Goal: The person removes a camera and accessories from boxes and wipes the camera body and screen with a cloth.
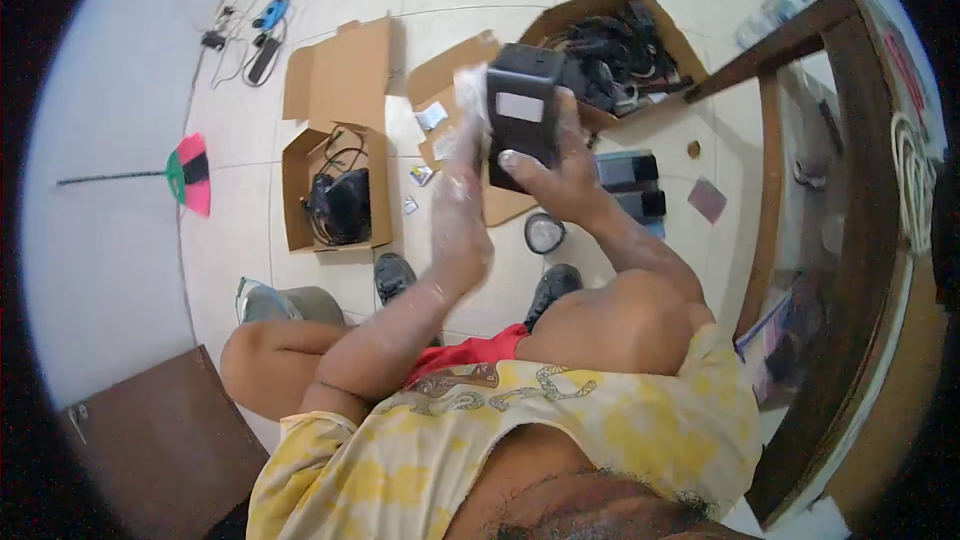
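My right hand (568, 175) grips a black box-shaped device (522, 77) with a pale label, its thumb across the lower front and fingers along the right side. The device is held up above the floor, its long sides nearly upright. At its left side is my left hand (462, 155), its fingers smeared by motion. A blurred white patch (470, 90) shows at those fingers; I cannot tell whether it is a cloth or some white coating. Whitish residue marks both hands and forearms. Below the device, a small round black container (545, 233) with pale contents sits on the floor.
An open cardboard box (378, 225) holds a black device and cables. Another carton (690, 55) is full of black cables and adapters. Dark blocks (628, 172) lie right of my hands. A wooden frame (850, 190) stands at the right; a power strip (262, 62) lies far left.
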A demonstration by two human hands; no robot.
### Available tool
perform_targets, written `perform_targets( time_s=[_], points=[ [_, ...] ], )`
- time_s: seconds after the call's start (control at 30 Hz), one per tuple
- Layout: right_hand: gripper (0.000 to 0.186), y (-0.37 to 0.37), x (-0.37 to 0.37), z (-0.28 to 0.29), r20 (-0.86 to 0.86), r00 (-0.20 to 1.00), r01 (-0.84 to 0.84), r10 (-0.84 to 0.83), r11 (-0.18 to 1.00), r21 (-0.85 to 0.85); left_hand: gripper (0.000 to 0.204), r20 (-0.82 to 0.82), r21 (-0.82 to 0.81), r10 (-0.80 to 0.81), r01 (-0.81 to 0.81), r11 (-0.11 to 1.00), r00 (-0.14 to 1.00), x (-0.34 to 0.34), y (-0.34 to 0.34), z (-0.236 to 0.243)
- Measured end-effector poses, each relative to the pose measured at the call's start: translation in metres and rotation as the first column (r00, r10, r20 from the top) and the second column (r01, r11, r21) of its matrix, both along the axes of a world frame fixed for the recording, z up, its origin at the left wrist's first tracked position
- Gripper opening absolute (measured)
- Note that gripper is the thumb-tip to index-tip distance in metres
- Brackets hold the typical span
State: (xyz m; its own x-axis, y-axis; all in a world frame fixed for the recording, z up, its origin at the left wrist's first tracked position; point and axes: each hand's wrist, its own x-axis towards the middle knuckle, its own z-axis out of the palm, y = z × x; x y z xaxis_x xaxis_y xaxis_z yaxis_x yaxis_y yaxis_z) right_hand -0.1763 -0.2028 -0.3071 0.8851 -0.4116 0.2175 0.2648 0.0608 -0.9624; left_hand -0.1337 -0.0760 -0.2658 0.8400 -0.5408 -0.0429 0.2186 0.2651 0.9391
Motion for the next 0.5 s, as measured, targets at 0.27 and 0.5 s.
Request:
perform_targets(
  time_s=[0.27, 0.5],
  points=[
    [0.061, -0.007, -0.001, -0.006, 0.078, 0.987, 0.128, -0.142, 0.979, 0.161, 0.069, 0.196, 0.373, -0.241, 0.155, 0.915, 0.95, -0.021, 0.018, -0.014],
    [0.061, -0.003, 0.003, -0.018, 0.14, 0.961, 0.256, -0.238, 0.957, -0.132, 0.06, -0.068, 0.201, -0.244, 0.253, 0.947, 0.967, 0.003, 0.006, -0.027]
  ],
)
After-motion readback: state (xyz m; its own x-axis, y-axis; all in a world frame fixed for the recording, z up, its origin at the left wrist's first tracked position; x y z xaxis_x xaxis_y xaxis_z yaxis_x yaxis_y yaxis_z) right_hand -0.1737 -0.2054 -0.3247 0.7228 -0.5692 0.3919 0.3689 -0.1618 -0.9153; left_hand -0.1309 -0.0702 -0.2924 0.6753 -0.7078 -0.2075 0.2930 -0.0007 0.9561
